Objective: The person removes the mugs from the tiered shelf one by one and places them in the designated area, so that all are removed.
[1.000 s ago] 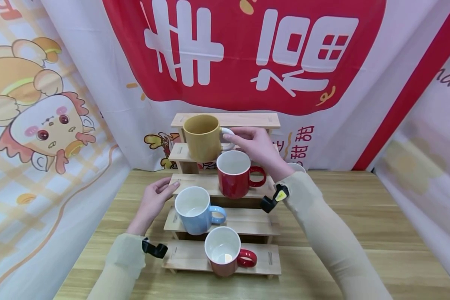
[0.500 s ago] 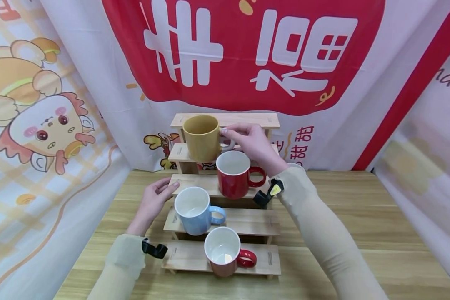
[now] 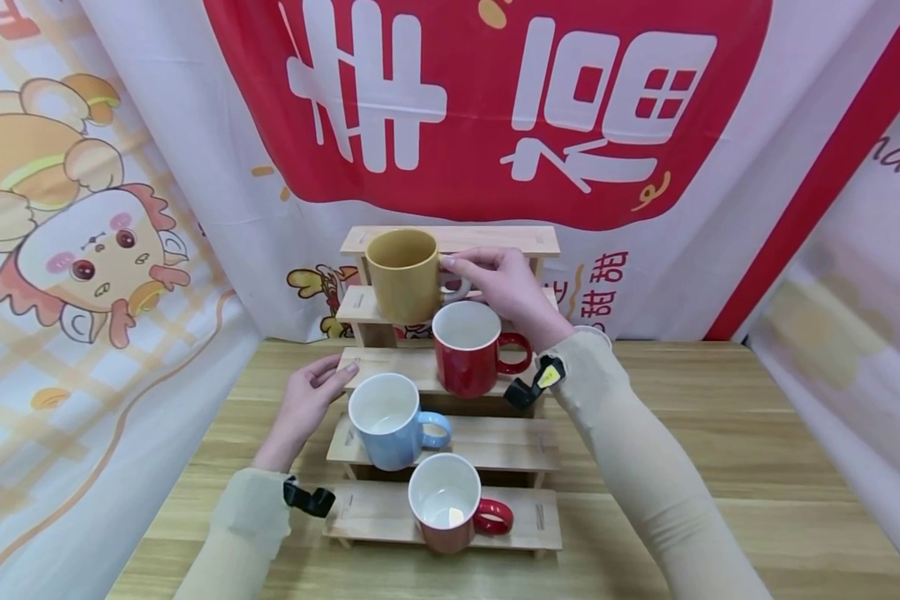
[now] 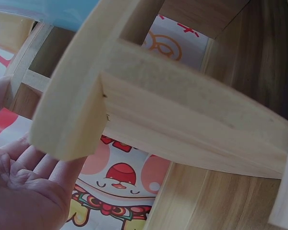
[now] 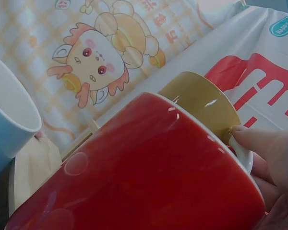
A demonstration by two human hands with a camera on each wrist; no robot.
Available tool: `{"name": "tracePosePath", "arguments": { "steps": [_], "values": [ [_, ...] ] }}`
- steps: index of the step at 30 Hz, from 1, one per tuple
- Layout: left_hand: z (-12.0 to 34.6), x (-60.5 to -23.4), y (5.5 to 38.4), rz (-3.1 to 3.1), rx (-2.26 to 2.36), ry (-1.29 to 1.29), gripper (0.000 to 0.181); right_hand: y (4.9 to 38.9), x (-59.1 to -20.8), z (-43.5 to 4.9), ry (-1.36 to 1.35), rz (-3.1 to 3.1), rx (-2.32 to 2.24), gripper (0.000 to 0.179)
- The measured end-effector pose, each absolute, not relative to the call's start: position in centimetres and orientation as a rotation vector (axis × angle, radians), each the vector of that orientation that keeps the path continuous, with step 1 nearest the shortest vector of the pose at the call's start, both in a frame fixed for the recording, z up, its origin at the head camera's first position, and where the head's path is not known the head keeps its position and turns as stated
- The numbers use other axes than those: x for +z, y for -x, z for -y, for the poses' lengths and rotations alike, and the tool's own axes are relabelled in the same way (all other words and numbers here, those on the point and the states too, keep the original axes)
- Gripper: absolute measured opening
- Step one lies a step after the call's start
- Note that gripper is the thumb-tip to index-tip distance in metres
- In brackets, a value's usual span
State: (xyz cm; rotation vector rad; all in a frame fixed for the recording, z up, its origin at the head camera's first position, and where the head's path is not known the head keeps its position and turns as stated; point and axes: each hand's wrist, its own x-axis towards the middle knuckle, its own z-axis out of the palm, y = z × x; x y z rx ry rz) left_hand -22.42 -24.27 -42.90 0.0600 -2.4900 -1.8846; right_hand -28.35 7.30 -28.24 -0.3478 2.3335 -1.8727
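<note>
While its pale handle (image 3: 457, 294) is pinched by the right hand (image 3: 516, 290), presumably so that it can be steered from the side, the mustard mug (image 3: 405, 290) is held upright, apparently seated on the second tier (image 3: 355, 307) from the top of the wooden rack (image 3: 510, 442). At the left end of the third tier (image 3: 393, 362), the rack is gripped by the left hand (image 3: 309, 402), likely for steadiness. Below, the red mug (image 3: 467, 368), blue mug (image 3: 392, 446) and red-handled mug (image 3: 447, 537) are stood one to a tier, perhaps for easy reach. The rack is carried by the surface (image 3: 720, 433).
</note>
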Motion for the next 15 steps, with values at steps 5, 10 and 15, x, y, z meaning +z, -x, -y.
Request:
{"name": "tracePosePath", "arguments": {
  "steps": [5, 10, 15],
  "values": [
    [24.26, -42.94, 22.42, 2.497, -1.877, -0.065, 0.075, 28.42, -28.2, -7.31, 0.337, -2.328, -1.872, 0.035],
    [24.19, -42.99, 22.46, 2.487, -1.875, -0.063, 0.074, 28.44, -28.16, -7.37, 0.328, -2.296, -1.878, 0.033],
    [24.19, -43.09, 22.53, 2.472, -1.883, -0.054, 0.073, 28.54, -28.28, -7.42, 0.319, -2.276, -1.884, 0.032]
  ]
}}
